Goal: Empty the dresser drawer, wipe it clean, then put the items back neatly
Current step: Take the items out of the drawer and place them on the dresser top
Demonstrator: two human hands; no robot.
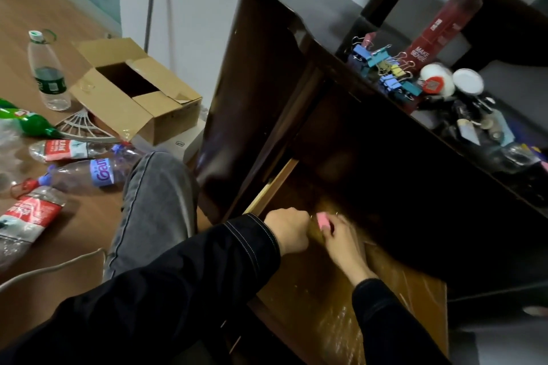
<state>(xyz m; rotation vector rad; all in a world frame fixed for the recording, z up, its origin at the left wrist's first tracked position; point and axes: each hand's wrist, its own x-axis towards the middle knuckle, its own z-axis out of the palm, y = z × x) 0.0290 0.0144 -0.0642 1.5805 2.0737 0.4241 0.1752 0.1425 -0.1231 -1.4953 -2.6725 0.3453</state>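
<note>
**Head view.** Your drawer (pixel 335 320) stood pulled open at 5 o'clock in the frame, showing a glossy brown bottom. Its inner end lay in shadow under the dresser (pixel 261 83) and could not be inspected.

Your right hand (pixel 341 238) was over the drawer just below frame centre. Its thumb and fingers pinched a pink clip (pixel 323 221), which sat at that hand's 11 o'clock.

Your left hand (pixel 289 230) was just beside it at 9 o'clock, fingers curled tight and the back of the hand toward the camera. Whether it held anything could not be told.

On the dresser top at 2 o'clock lay a heap of coloured clips (pixel 385 68). A red bottle (pixel 439 29) lay at their 1 o'clock and a white jar (pixel 437 80) at their 3 o'clock.

On the floor at 9 o'clock sat an open box (pixel 133 89), with plastic bottles (pixel 89 175) lying at its 7 o'clock.
</note>
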